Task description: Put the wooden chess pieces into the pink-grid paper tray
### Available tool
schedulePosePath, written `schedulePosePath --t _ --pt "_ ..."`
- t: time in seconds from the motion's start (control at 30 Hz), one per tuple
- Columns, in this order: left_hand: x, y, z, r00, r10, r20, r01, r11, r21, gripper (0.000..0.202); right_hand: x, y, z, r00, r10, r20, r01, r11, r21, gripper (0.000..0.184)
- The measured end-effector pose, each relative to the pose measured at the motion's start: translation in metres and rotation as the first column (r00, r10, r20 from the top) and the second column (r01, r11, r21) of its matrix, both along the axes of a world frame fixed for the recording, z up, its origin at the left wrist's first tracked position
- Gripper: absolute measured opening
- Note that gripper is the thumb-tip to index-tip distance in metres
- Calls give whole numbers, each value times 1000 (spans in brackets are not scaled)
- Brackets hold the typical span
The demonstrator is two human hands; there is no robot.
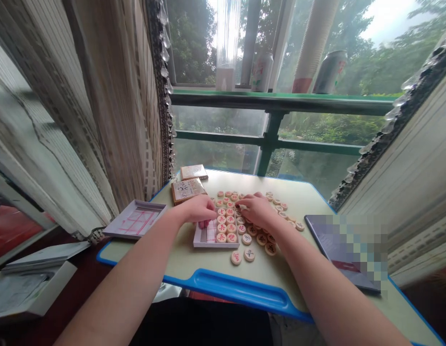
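My left hand (200, 209) is over the left part of a shallow white box (198, 238), its fingers curled down and pressed together. Whatever they may hold is hidden. Inside the box, round wooden xiangqi pieces (222, 228) with red characters stand in two columns on the right, beside a folded sheet with red lines (211, 234). My right hand (258, 209) lies palm down with fingers stretched over loose xiangqi pieces (261, 239) right of the box. Its fingertips reach toward pieces by the box's right edge. Two pieces (236, 258) lie in front of the box.
A second shallow tray (136, 218) with a red-lined sheet is at the left. Two small boxes (188, 190) lie behind my left hand. A dark flat case (338, 254), partly pixelated, lies right. Cans (330, 72) and stacked cups (312, 48) stand along the window ledge.
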State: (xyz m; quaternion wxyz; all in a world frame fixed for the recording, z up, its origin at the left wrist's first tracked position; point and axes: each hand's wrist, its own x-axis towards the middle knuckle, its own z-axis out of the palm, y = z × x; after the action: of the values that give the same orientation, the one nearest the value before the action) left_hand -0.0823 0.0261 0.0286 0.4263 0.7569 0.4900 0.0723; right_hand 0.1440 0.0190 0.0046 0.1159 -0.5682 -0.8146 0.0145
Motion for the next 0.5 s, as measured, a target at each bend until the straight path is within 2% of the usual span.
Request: schedulePosePath --t 0.13,0.3,0.5 --pt "1 -2 4 1000 13 -5 -13 1000 29 9 1 1 4 1000 -1 -1 1 1000 -24 31" --pt "-1 -1 2 1000 -12 -25 12 1000 -18 9 3 0 6 999 -15 -36 14 1000 -21 21" --pt "-4 0 4 999 -46 3 46 999 -23 14 5 4 3 986 -38 -160 51 996 79 17"
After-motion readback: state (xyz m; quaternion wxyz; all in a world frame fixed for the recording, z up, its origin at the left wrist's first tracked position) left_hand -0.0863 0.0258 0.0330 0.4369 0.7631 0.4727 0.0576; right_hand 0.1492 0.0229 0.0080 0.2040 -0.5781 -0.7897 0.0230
